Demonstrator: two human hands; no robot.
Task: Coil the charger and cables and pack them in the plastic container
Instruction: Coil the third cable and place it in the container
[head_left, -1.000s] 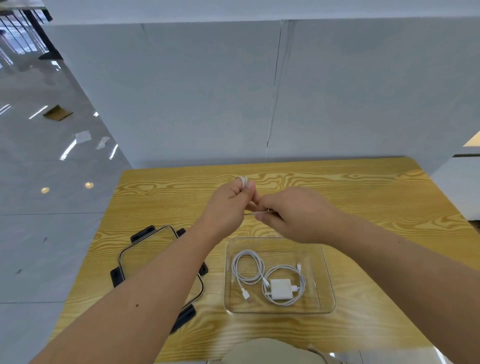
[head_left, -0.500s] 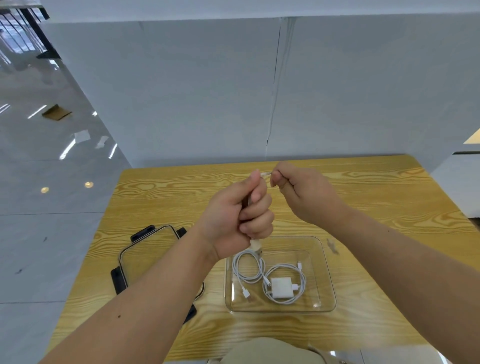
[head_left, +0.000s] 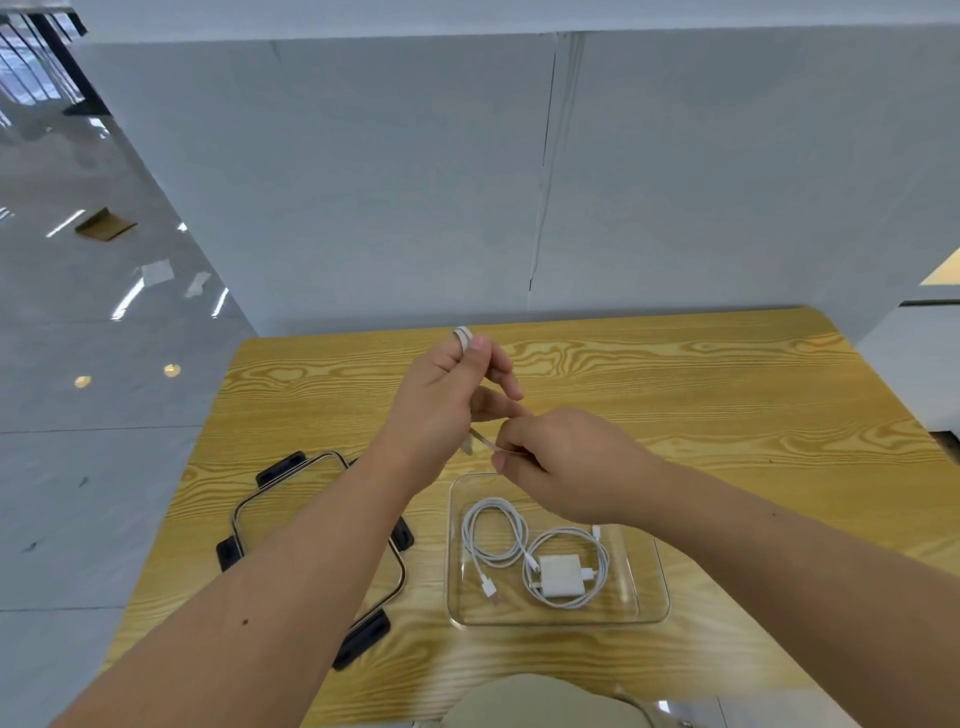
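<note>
A clear plastic container (head_left: 649, 587) sits on the wooden table in front of me. Inside lie a coiled white cable (head_left: 493, 530) and a white charger block (head_left: 560, 574) ringed by its own coiled cable. Above the container's far edge, my left hand (head_left: 441, 405) holds a small coil of white cable (head_left: 462, 335), whose loops poke out above the thumb. My right hand (head_left: 566, 462) pinches the loose end of that cable just below and to the right of the left hand. A short taut stretch runs between both hands.
The container's lid (head_left: 317, 525), clear with black clips, lies flat to the left of the container, partly under my left forearm. A white partition wall stands behind the table (head_left: 727, 395). A beige rounded object (head_left: 540, 701) sits at the near edge.
My right hand has dropped from beside the left thumb to below it, carrying the cable end down and around. My left hand has opened its fist a little and turned, showing the coil on top.
</note>
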